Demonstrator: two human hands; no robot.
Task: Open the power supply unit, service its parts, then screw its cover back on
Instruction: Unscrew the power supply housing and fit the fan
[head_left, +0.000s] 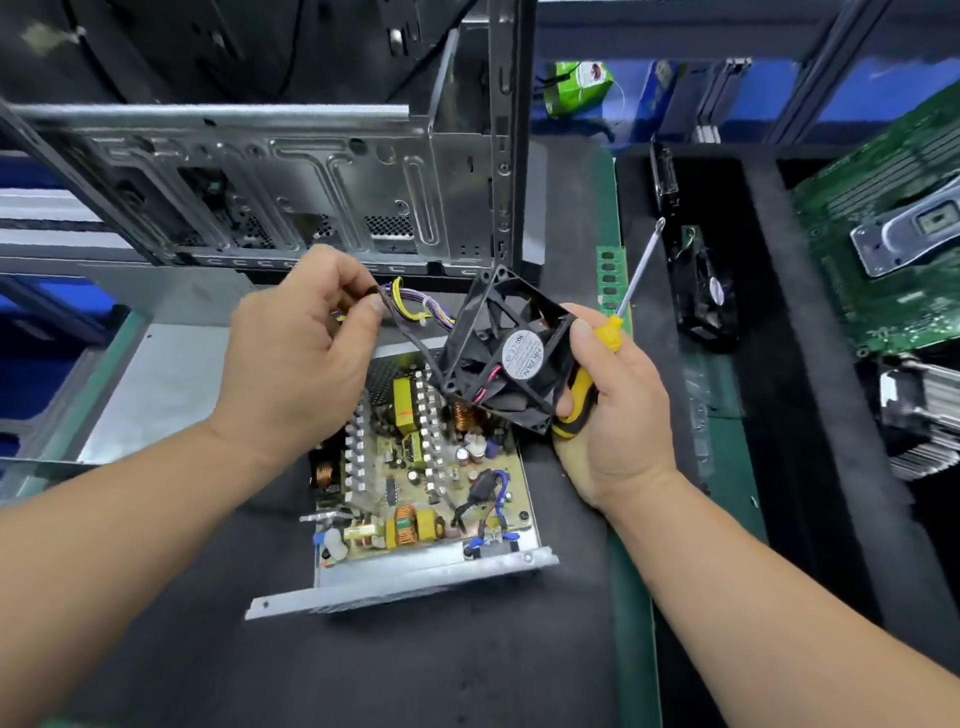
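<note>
My right hand (610, 410) grips two things at once: the black cooling fan (506, 353), thumb on its frame edge, fingers curled behind it, plus the yellow-and-black screwdriver (615, 332) pinned in the same fist. Screwdriver shaft angles up and to the right, tip in the air over the dark tray edge. Fan is tilted, sticker side facing me, held above the far right corner of the open power supply unit (415, 488). Red and black fan leads drop from the hub toward the board.

My left hand (301, 358) is closed in a pinch on a black cable (400, 325), thumb and forefinger on it, just above the far side of the unit. The yellow and purple wire bundle (415, 306) sits just behind that pinch, tied with a white zip tie.

Power supply unit lies on the black mat (467, 665) between my forearms, cover off, circuit board exposed: heatsink fins, copper coils, yellow transformers, capacitors. Its metal side flange faces me.

Behind it, an empty metal computer case (311, 171) stands open. A green RAM stick (613, 280) lies right of the fan. In the black tray at right: another black fan (706, 296), a green motherboard (883, 234), a finned heatsink (924, 415).
</note>
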